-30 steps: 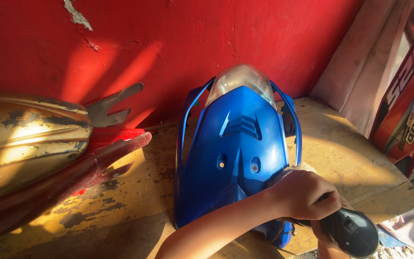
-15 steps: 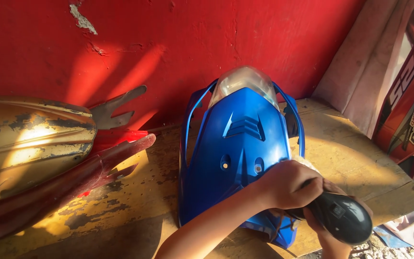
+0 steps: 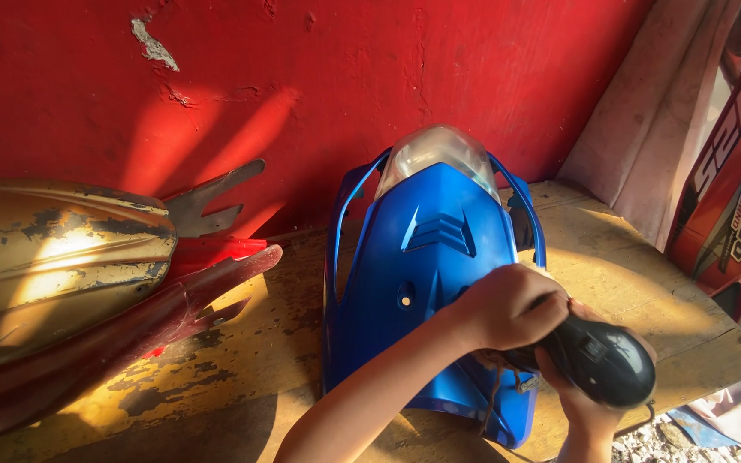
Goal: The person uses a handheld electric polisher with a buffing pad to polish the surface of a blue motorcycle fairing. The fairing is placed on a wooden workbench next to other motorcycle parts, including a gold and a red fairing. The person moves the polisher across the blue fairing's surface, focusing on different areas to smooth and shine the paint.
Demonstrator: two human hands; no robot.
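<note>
Head view: I'm seeing both hands on a black power tool (image 3: 604,362), pressed to the lower right of a blue fairing (image 3: 426,283) that lies on the worn wooden counter (image 3: 242,343) against the red wall (image 3: 302,77). Left hand (image 3: 508,307) fingers wrap its neck; right hand (image 3: 583,401) fingers grip from beneath. Rusty fenders (image 3: 62,257) sit left.

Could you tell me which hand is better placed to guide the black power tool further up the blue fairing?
Probably the left hand: it grips the power tool at its front, right over the blue fairing. The right hand supports the rear from below.
</note>
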